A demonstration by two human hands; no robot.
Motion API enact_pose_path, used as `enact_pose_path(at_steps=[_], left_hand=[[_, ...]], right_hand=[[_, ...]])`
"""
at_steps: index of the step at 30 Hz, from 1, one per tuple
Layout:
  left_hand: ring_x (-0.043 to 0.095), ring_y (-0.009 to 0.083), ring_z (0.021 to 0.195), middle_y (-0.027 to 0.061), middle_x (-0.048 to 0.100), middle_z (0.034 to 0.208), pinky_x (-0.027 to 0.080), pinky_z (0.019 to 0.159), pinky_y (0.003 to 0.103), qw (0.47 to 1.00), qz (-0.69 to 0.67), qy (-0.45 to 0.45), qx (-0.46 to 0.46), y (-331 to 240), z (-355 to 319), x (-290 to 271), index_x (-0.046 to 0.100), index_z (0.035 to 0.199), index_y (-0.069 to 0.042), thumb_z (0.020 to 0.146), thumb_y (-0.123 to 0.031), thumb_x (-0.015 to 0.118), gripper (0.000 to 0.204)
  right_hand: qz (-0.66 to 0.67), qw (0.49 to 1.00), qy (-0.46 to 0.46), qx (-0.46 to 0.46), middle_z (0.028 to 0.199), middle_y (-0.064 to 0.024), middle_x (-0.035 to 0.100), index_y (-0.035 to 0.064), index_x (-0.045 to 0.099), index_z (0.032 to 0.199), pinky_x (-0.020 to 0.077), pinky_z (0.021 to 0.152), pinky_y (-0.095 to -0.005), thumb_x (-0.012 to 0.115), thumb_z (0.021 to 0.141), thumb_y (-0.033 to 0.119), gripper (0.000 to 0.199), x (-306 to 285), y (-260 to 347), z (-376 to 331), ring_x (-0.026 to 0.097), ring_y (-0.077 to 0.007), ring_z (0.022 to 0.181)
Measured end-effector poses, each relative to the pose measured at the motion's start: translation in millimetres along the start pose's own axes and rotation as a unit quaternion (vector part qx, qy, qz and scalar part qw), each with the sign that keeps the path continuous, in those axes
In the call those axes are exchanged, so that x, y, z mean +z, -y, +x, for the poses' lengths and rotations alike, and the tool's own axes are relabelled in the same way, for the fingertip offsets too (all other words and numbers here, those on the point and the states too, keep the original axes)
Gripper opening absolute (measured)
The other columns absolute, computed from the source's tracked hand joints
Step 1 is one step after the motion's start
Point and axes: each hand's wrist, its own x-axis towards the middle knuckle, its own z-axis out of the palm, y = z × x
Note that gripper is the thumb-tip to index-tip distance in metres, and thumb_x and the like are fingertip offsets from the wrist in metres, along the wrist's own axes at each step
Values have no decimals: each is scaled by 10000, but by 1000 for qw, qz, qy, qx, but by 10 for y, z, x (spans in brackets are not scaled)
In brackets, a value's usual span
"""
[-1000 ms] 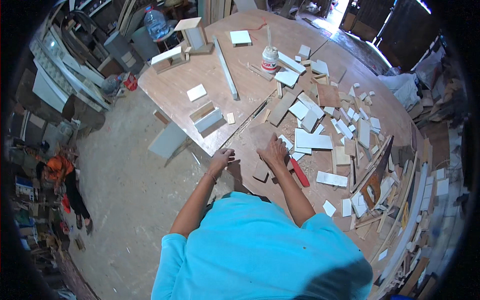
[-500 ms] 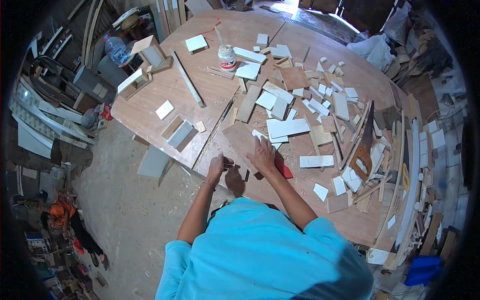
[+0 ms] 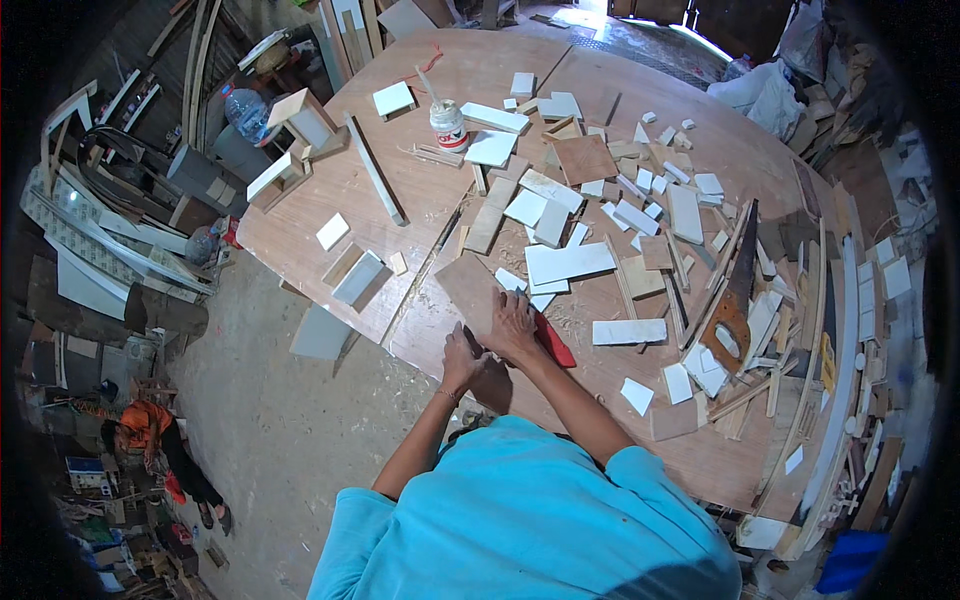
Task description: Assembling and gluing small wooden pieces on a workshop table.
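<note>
Both my hands are at the near edge of the table. A brown wooden board (image 3: 468, 280) lies flat in front of them. My right hand (image 3: 513, 328) rests on the board's right side, its fingers bent and holding it down. My left hand (image 3: 460, 362) is closed beside the board's near end, thumb and fingers together. Whatever it pinches is too small or hidden to make out. Partly under my right forearm lies a flat red object (image 3: 554, 342). White-faced boards, among them a long one (image 3: 570, 263), lie just beyond my right hand.
Many wood offcuts cover the table's right half, with a handsaw (image 3: 732, 310) among them. An open glue jar (image 3: 448, 126) with a stick stands farther back. Small wooden box shapes (image 3: 358, 277) and a long strip (image 3: 375, 170) are at left. Another person (image 3: 165, 450) is at far lower left.
My left hand has moved right, toward the board and my right hand. The fingers of my right hand are drawn closer together. The whole view has shifted slightly.
</note>
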Motion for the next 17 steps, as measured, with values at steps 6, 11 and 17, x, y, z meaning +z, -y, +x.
enact_pose_path(at_steps=[6,11,17], left_hand=[[489,389,843,264,490,931,405,724,428,997,74,-21,11,-191,23,-3,196,1226,108,614,-256,703,874],[497,390,877,285,497,934,396,798,435,992,2,-117,38,-169,15,3,201,1223,138,609,-145,650,812],[523,122,630,107,535,916,451,521,225,803,-526,58,-275,-217,63,-136,189,1273,71,685,-90,585,727]], right_hand=[[35,999,-34,6,1153,-195,357,5,332,1224,243,936,-470,691,484,336,887,-195,-162,-54,322,-371,1078],[36,995,-94,-16,1153,-198,356,29,334,1222,270,923,-459,713,499,319,866,-217,-463,-121,335,-369,1064],[107,991,-52,59,1216,-152,347,120,246,1288,269,962,-425,699,541,264,885,-544,-474,-181,313,-331,1144]])
